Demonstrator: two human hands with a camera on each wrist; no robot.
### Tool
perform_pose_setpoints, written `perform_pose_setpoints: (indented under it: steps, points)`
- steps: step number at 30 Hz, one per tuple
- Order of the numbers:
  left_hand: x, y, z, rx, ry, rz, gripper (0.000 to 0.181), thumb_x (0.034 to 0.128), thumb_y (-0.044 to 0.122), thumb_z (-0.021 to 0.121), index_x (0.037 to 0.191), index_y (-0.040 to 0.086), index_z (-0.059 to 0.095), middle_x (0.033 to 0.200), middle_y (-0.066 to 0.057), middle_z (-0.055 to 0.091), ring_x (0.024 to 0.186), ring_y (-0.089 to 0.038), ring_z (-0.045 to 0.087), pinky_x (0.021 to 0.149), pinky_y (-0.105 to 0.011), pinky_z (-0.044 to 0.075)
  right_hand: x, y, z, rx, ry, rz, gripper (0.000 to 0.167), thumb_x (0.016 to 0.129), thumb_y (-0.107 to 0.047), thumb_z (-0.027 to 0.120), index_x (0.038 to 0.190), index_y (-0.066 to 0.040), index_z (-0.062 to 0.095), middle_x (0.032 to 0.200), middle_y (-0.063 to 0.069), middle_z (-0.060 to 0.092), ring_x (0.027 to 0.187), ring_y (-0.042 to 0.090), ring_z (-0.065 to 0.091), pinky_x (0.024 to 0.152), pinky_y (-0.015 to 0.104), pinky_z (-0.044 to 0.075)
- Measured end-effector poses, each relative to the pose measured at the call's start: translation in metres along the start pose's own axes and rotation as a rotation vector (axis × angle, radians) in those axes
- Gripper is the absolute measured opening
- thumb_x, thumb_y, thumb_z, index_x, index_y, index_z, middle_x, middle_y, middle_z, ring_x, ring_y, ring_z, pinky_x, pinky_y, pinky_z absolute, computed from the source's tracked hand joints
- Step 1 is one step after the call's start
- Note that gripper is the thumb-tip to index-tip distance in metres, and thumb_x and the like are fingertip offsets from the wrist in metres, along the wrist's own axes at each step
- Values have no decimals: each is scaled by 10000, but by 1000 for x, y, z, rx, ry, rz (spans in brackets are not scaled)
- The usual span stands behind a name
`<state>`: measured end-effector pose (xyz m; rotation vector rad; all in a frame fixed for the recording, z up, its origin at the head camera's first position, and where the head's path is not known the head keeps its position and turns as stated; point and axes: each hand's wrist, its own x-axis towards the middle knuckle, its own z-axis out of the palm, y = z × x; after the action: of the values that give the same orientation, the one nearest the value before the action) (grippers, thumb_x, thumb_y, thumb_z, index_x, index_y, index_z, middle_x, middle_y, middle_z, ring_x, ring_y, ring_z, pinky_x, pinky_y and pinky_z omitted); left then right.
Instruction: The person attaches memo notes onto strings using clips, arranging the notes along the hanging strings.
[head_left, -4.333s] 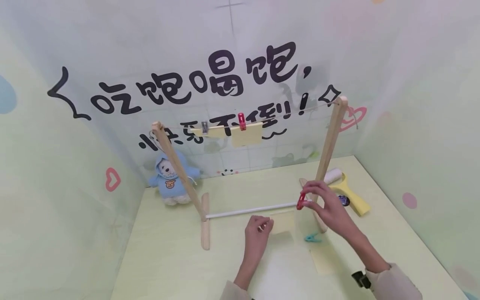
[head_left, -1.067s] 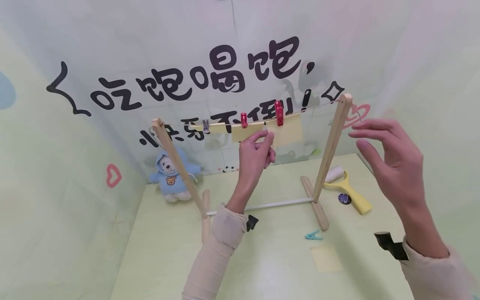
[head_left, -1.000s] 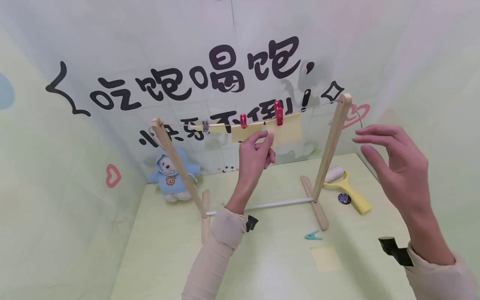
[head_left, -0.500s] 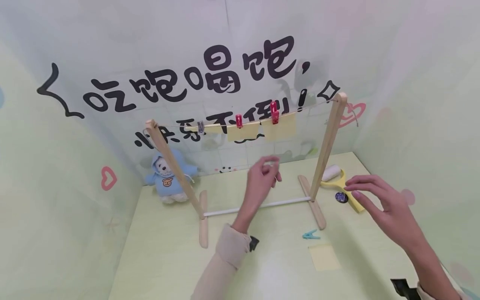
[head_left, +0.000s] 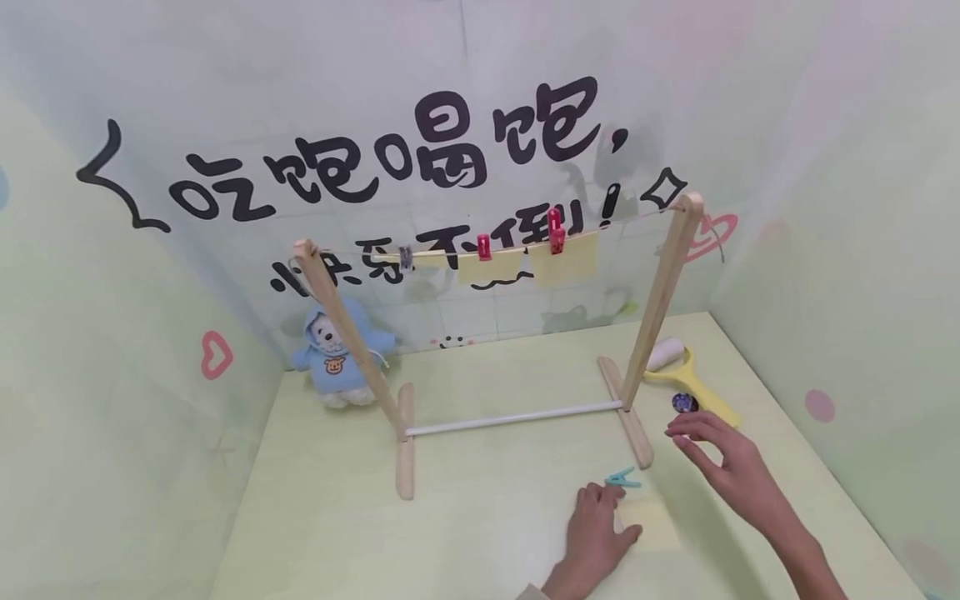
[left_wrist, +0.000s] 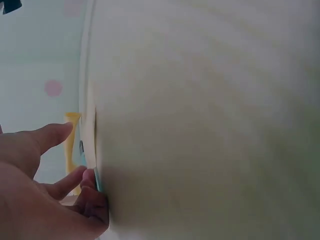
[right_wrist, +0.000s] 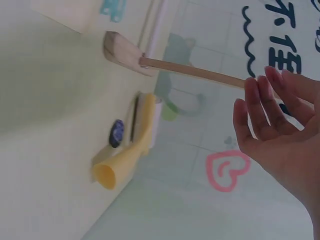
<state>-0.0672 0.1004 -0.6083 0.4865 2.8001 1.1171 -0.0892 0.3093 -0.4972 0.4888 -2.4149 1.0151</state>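
Note:
My left hand point(head_left: 596, 533) rests on the table at the left edge of a pale yellow sticky note point(head_left: 654, 528), with thumb and fingertips apart. Its fingertips are close to a teal clothespin point(head_left: 624, 478) lying just behind the note. In the left wrist view, the note point(left_wrist: 91, 130) is seen almost edge-on beyond those fingers. Holding nothing, my right hand point(head_left: 738, 475) hovers over the table to the right, fingers loosely bent. On the rack's string point(head_left: 630, 221) hang yellow notes, clipped by a grey clothespin point(head_left: 406, 257), a red clothespin point(head_left: 483, 247) and a second red clothespin point(head_left: 556, 242).
The wooden rack's right post point(head_left: 660, 308) and left post point(head_left: 352, 342) stand joined by a white rod point(head_left: 510, 418). A plush bear point(head_left: 337, 358) sits back left. Behind my right hand lie a yellow-handled lint roller point(head_left: 701, 387) and a dark round object point(head_left: 684, 402).
A red clothespin and yellow note have gone from right hand and table onto the string. My left hand has left that note and come down to the table note; my right hand has lowered.

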Motion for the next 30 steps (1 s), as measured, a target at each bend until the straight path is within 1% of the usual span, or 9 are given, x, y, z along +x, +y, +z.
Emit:
perform_pose_setpoints:
  steps: [4, 7, 10, 13, 14, 17, 21, 25, 30]
  points:
    - [-7, 1, 14, 192, 73, 17, 575, 856, 474, 945, 1298, 218, 682, 1045, 96, 504, 928, -17, 424, 742, -127, 411, -12, 14, 21, -22, 11, -16, 340, 818, 180, 819, 1019, -94, 797, 1063, 66, 737, 1117, -138, 587, 911, 18, 440]
    - [-6, -1, 19, 240, 95, 33, 587, 823, 488, 964, 1276, 234, 691, 1054, 94, 500, 935, -24, 423, 758, -131, 415, -16, 21, 32, -72, -25, -11, 358, 775, 177, 862, 986, -102, 781, 1037, 47, 729, 1047, -11, 656, 804, 108, 517]
    - [-5, -5, 21, 258, 122, 88, 574, 800, 460, 984, 1242, 235, 695, 1050, 96, 495, 931, -25, 406, 758, -125, 393, -17, 25, 43, -140, -114, 58, 349, 765, 136, 902, 980, -107, 773, 1039, 16, 718, 966, 167, 703, 737, 262, 571]
    - [-4, -9, 23, 250, 131, 115, 553, 788, 420, 996, 1210, 228, 692, 1055, 94, 498, 932, -26, 389, 756, -122, 377, -22, 36, 56, -165, -253, 143, 270, 827, 65, 894, 1026, -75, 777, 1084, 22, 702, 924, 233, 708, 728, 339, 582]
    - [-3, -10, 24, 236, 124, 109, 547, 788, 408, 996, 1205, 229, 692, 1058, 97, 498, 937, -20, 385, 758, -114, 371, -25, 42, 61, -163, -296, 162, 263, 840, 49, 887, 1052, -63, 779, 1099, 31, 694, 915, 225, 707, 734, 341, 584]
    - [-3, -11, 26, 225, 109, 95, 540, 773, 401, 1005, 1178, 228, 693, 1065, 99, 503, 952, -19, 399, 776, -115, 393, -38, 71, 76, -114, -359, 122, 261, 877, 19, 867, 1113, -18, 761, 1103, 74, 661, 842, 164, 675, 678, 297, 545]
    - [-3, -14, 32, 233, 121, 93, 545, 754, 415, 1014, 1149, 247, 677, 1089, 94, 461, 976, -26, 400, 795, -120, 415, -53, 104, 92, -73, -345, 47, 336, 852, 55, 868, 1156, -32, 752, 1097, 82, 637, 795, 47, 615, 630, 231, 487]
    - [-4, -15, 32, 235, 141, 104, 552, 746, 407, 1017, 1142, 254, 665, 1120, 83, 437, 1008, -35, 400, 830, -131, 433, -52, 104, 95, -77, -355, 39, 380, 821, 85, 869, 1167, -14, 748, 1102, 98, 626, 791, 28, 596, 621, 221, 477]
    - [-3, -14, 25, 233, 76, 102, 524, 790, 394, 996, 1177, 256, 672, 1132, 99, 494, 981, -25, 386, 840, -133, 413, -36, 70, 85, -109, -434, 150, 339, 846, 100, 836, 1167, 28, 750, 1132, 122, 631, 808, 80, 617, 640, 251, 513]
